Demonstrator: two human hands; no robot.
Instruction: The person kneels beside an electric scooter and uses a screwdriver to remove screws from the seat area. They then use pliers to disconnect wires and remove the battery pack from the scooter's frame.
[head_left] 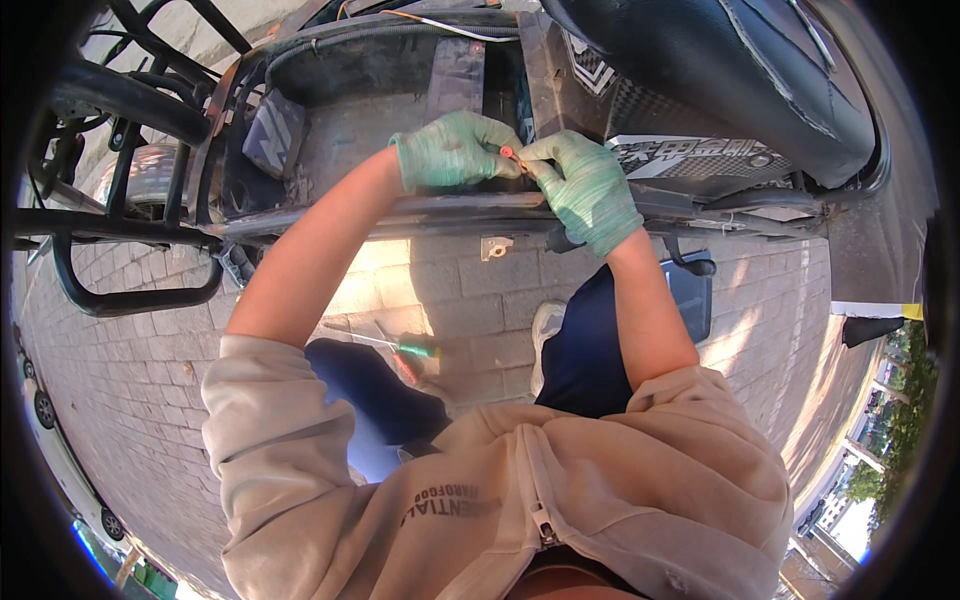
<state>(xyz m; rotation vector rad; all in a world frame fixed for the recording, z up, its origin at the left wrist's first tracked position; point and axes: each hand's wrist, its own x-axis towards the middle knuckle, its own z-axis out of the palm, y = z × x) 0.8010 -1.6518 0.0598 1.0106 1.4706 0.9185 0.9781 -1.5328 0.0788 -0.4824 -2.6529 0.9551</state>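
My left hand (pixel 450 150), in a pale green glove, and my right hand (pixel 585 190), gloved the same way, meet over the open floor compartment (pixel 360 135) of a dark scooter. Both have their fingers pinched around a small red piece (pixel 508 153), perhaps a connector; its exact shape is too small to tell. A purple-grey block (pixel 275 135) sits in the left of the compartment. A grey bar (pixel 455 75) stands behind my hands. A small metal latch-like fitting (pixel 496 247) is below the compartment's near rim.
Screwdrivers with a green handle (pixel 420 350) and a red handle (pixel 404 368) lie on the paving between my legs. A black tubular frame (pixel 135 300) is at left, the black seat (pixel 700 70) at upper right. A dark flat object (pixel 690 300) lies beside my right leg.
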